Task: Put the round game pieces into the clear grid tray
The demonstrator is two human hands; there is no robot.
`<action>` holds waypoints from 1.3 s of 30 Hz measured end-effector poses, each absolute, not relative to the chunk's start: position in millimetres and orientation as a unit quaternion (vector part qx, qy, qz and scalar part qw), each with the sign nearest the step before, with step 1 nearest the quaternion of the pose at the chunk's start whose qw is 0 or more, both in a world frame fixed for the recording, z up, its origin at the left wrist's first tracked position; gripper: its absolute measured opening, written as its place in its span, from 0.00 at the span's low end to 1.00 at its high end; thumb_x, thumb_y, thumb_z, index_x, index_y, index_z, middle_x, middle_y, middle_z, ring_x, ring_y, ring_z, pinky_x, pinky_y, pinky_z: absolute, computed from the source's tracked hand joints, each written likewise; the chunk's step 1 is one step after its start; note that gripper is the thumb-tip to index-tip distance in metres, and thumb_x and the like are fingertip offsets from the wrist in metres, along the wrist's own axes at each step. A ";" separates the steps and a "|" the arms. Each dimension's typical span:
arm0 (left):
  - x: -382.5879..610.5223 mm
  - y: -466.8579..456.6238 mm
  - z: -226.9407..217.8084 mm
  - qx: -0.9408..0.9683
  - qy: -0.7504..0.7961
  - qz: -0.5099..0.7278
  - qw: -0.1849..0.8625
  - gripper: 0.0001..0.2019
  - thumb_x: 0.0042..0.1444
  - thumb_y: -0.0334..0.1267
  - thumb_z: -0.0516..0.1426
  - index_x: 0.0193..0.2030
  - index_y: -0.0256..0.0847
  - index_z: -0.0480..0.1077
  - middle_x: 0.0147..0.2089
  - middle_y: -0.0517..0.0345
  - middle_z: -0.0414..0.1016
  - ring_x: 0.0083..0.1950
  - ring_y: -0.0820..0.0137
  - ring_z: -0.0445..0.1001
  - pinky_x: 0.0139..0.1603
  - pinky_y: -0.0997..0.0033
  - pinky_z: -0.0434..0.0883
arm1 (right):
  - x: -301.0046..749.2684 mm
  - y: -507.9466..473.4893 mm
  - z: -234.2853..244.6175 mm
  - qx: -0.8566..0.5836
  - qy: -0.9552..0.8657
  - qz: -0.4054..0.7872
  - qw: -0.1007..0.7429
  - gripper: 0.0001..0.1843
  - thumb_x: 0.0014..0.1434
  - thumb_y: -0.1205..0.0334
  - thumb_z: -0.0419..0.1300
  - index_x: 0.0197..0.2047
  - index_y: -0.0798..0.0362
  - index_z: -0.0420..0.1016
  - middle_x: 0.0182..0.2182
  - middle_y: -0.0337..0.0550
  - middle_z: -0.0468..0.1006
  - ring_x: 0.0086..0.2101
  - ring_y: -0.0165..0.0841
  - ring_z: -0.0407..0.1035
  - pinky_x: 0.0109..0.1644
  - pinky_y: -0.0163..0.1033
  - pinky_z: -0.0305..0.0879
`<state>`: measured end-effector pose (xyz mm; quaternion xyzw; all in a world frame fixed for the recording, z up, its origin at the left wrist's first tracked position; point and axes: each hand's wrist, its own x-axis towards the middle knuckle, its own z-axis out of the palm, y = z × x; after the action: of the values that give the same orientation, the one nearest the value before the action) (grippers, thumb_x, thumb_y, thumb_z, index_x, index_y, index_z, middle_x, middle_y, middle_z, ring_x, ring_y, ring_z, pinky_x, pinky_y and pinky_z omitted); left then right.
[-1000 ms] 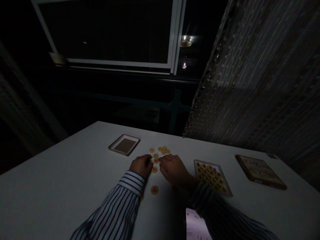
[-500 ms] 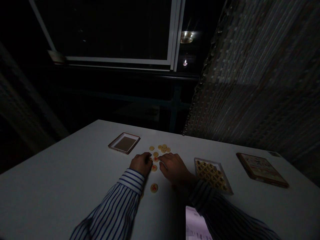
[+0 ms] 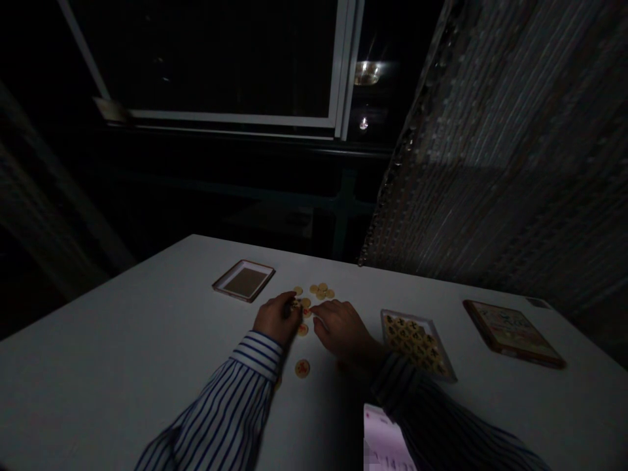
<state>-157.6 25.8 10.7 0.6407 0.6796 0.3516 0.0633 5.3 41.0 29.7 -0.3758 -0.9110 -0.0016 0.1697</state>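
My left hand (image 3: 277, 319) is curled over the white table, its fingers closed around a Chinese chess piece (image 3: 295, 304) that shows only in part. Opposite it, my right hand (image 3: 343, 328) has its index fingertip at the edge of a red-marked piece (image 3: 307, 313), thumb apart from the finger. Another red-marked piece (image 3: 303, 330) lies between the hands, and one more (image 3: 302, 368) sits nearer me. Just beyond the fingers is a plain-faced piece (image 3: 305, 303). Several plain-faced pieces (image 3: 322, 288) form a cluster farther back. My left wrist partly covers another piece.
A clear tray (image 3: 444, 350) of black-marked pieces stands by my right forearm. Farther right lies a flat printed box (image 3: 515, 332). An open shallow box lid (image 3: 245, 281) is at the back left. A lit phone screen (image 3: 385, 438) glows under my right sleeve. A bead curtain hangs right.
My left fingers have lifted and opened slightly, so a piece between them now shows. My right hand stays almost where it was, and the red-marked piece at its fingertip has barely shifted.
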 end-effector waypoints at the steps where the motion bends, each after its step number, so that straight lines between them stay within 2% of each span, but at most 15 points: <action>1: -157.1 25.1 11.9 0.638 0.670 0.374 0.066 0.17 0.47 0.37 0.52 0.45 0.37 0.66 0.42 0.53 0.74 0.43 0.68 0.72 0.46 0.69 0.67 | 5.2 40.8 30.1 -0.377 -0.910 -0.001 0.169 0.14 0.57 0.64 0.46 0.45 0.52 0.67 0.37 0.44 0.73 0.41 0.33 0.63 0.42 0.39 0.52; 9: -152.0 18.4 19.4 0.612 0.607 0.500 0.085 0.15 0.49 0.39 0.52 0.44 0.38 0.66 0.43 0.53 0.73 0.41 0.68 0.72 0.46 0.67 0.69 | 6.2 39.8 33.1 -0.383 -0.908 0.009 0.167 0.15 0.57 0.64 0.46 0.46 0.52 0.67 0.38 0.44 0.73 0.41 0.33 0.63 0.43 0.39 0.52; 18: -148.8 19.0 19.5 0.559 0.563 0.581 0.183 0.13 0.46 0.40 0.55 0.38 0.37 0.69 0.41 0.52 0.72 0.40 0.68 0.73 0.43 0.68 0.71 | 4.9 38.7 34.1 -0.391 -0.906 0.010 0.161 0.15 0.58 0.63 0.46 0.46 0.53 0.67 0.38 0.45 0.73 0.42 0.33 0.63 0.44 0.38 0.52; 23: -150.1 20.8 19.1 0.528 0.561 0.591 0.239 0.14 0.43 0.42 0.57 0.36 0.36 0.71 0.42 0.51 0.73 0.41 0.67 0.73 0.44 0.67 0.71 | 5.3 39.0 33.8 -0.389 -0.905 0.011 0.171 0.15 0.58 0.63 0.46 0.45 0.53 0.67 0.38 0.45 0.73 0.42 0.33 0.63 0.44 0.39 0.52; 31: -146.8 16.9 20.9 0.524 0.538 0.591 0.294 0.18 0.43 0.43 0.58 0.40 0.34 0.69 0.40 0.50 0.75 0.41 0.66 0.73 0.44 0.67 0.71 | 7.9 38.6 42.3 -0.404 -0.897 0.028 0.177 0.15 0.58 0.64 0.46 0.47 0.52 0.67 0.41 0.44 0.72 0.43 0.32 0.62 0.45 0.38 0.52; 39: -139.1 11.5 26.2 0.499 0.499 0.625 0.334 0.19 0.43 0.41 0.59 0.42 0.33 0.67 0.38 0.50 0.75 0.40 0.66 0.74 0.43 0.66 0.72 | 16.0 38.4 65.9 -0.415 -0.876 0.038 0.242 0.16 0.58 0.64 0.46 0.48 0.52 0.66 0.44 0.42 0.71 0.44 0.31 0.62 0.47 0.37 0.52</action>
<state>-139.1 11.5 26.2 0.4987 0.4991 0.6251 0.3338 16.0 38.4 65.9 -0.4151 -0.8762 0.0384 0.2417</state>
